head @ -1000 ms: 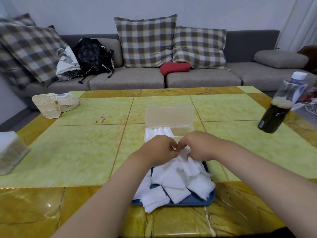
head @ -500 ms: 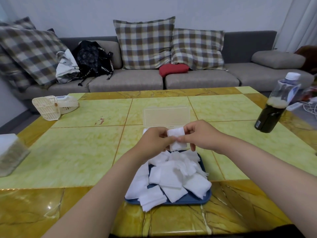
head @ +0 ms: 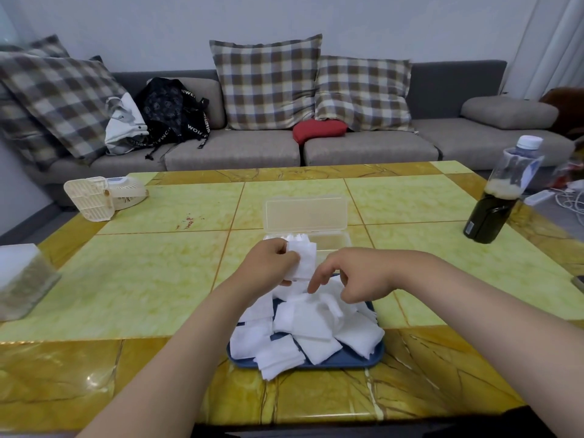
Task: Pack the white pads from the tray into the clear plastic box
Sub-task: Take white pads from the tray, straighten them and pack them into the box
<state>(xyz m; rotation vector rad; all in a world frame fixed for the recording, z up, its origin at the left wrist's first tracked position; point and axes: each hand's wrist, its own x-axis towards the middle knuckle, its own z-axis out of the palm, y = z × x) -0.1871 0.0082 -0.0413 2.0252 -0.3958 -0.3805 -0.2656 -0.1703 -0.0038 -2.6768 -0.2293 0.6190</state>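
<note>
- A white pad (head: 302, 260) is pinched in the left hand (head: 272, 267), just before the clear plastic box (head: 332, 241); the right hand (head: 358, 276), loosely curled and empty, is held over the heap (head: 313, 320) on the blue tray (head: 350, 361).
- The heap overhangs the tray's near edge and could be nudged off.
- Open table (head: 142, 279) is seen either side; the box's raised lid (head: 305, 213) bounds the far side.

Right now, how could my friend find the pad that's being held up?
Look at the yellow-green table, then the blue tray at its near edge, heaped with white pads. Just above the heap, before the clear box, one pad stands up in the grip of the left hand. Only it is lifted off the pile.
</note>
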